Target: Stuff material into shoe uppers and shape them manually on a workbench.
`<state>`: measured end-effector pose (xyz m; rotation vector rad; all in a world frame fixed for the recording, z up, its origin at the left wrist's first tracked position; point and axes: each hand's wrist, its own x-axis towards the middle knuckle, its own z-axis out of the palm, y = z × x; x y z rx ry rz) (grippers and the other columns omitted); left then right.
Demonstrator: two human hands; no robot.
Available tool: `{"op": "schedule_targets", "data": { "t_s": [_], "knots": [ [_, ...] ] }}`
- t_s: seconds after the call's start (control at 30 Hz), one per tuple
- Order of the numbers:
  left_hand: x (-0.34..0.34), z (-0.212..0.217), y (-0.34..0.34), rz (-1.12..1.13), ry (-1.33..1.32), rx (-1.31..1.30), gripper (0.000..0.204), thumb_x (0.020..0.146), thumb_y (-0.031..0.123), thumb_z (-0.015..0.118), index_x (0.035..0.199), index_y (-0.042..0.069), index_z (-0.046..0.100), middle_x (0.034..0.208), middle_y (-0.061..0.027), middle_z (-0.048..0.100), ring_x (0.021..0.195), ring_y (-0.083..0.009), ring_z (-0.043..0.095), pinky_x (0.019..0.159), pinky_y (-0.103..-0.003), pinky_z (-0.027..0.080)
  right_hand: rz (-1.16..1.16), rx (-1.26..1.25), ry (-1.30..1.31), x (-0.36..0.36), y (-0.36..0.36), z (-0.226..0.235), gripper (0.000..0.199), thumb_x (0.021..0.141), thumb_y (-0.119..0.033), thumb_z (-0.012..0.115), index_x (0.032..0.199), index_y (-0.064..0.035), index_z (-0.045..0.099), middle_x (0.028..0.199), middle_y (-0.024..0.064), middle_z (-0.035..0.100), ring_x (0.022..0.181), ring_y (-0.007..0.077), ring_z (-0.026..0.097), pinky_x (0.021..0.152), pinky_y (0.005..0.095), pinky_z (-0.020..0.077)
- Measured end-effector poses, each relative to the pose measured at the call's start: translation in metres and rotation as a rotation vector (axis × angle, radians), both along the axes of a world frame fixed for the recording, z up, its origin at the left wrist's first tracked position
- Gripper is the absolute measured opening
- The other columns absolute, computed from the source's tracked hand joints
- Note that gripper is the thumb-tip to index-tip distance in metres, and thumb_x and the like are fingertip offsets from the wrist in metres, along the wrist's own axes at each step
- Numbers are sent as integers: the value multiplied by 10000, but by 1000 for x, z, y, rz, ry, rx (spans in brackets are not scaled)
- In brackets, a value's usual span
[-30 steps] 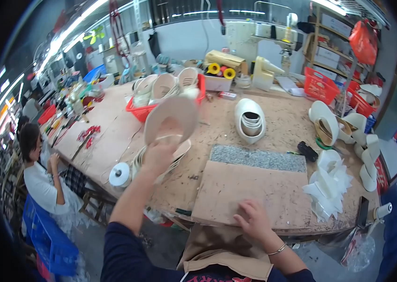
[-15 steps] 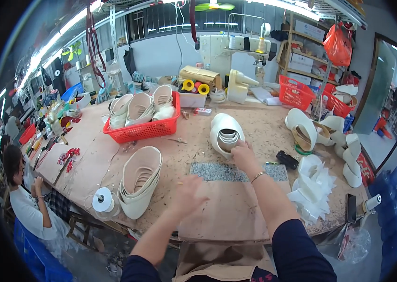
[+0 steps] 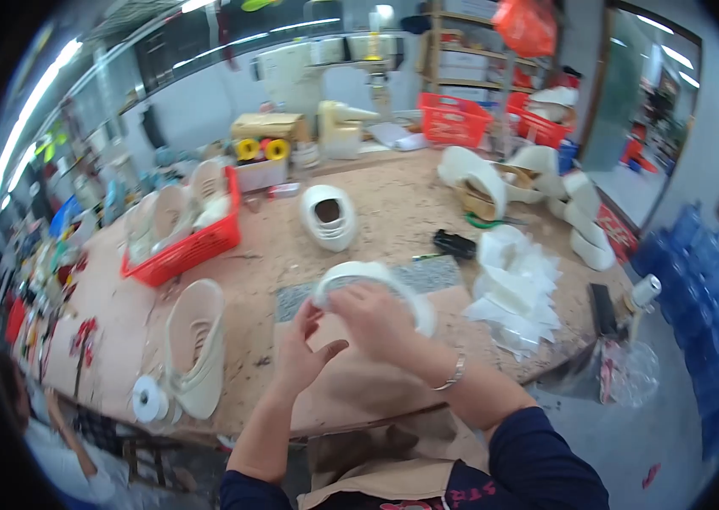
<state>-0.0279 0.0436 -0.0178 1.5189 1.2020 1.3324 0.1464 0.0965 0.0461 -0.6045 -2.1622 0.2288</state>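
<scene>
A curved white shoe upper [image 3: 420, 313] is in my right hand [image 3: 376, 321], just over the grey speckled slab [image 3: 449, 274]. The fingers bend over its near edge, and the hand hides part of the piece. My left hand [image 3: 301, 350] is at the left end of the upper, thumb spread away from the fingers; whether the fingertips touch the piece is unclear. Beyond the slab stands a small nested stack of white uppers [image 3: 338, 234]. A taller stack of cream uppers [image 3: 192, 374] is to the left, beside a white thread spool [image 3: 149, 399].
A red basket [image 3: 181, 259] of uppers stands at the far left. To the right lie a black object [image 3: 454, 245], white pointed sheets [image 3: 512, 293] and curled white pieces [image 3: 471, 178]. A sewing machine [image 3: 291, 76] is at the back. A person sits at the lower left.
My right hand has come back from the small stack with a white upper, leaving the stack behind. The left hand has moved up toward the piece. The head view has swung right.
</scene>
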Motion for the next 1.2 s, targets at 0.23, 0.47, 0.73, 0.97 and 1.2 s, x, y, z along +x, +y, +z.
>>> {"op": "schedule_targets", "data": {
  "t_s": [0.23, 0.47, 0.73, 0.97, 1.2],
  "knots": [
    [-108, 21, -95, 864, 1392, 57, 780, 657, 265, 809, 1309, 49, 438, 1309, -194, 464, 1216, -326, 466, 1035, -393, 344, -103, 377, -214, 2, 74, -12, 162, 739, -53, 583, 864, -138, 643, 934, 25, 644, 1102, 217, 540, 976, 453, 319],
    [-151, -4, -104, 711, 1109, -312, 765, 598, 222, 790, 1263, 64, 445, 1147, -163, 563, 1134, -340, 502, 1020, -451, 318, -317, 29, -275, -38, 170, -69, 335, 786, -86, 566, 1121, -91, 583, 1176, 137, 584, 1121, 305, 527, 928, 434, 430],
    [-43, -14, -74, 748, 1211, 144, 796, 657, 254, 765, 1312, -6, 397, 1374, -226, 366, 1328, -443, 241, 1087, -563, 175, -402, 266, -482, -29, 163, -36, 238, 785, -150, 578, 1008, -102, 647, 1143, 94, 549, 1074, 320, 549, 792, 496, 484],
    [61, 22, -74, 1, 1088, -31, 608, 787, 309, 662, 1301, 52, 465, 1347, -198, 421, 1279, -373, 350, 1067, -498, 264, -511, 199, -51, 61, 258, -61, 112, 747, -28, 528, 787, -59, 628, 899, 176, 605, 898, 313, 594, 736, 414, 490],
    [65, 46, -69, -91, 1110, -286, 561, 847, 345, 588, 1299, 34, 471, 1356, -141, 436, 1305, -350, 338, 1069, -480, 257, -1534, -98, -1, 242, 297, -89, 323, 777, -190, 590, 1030, 9, 600, 954, 244, 610, 863, 403, 610, 802, 470, 480]
  ]
}}
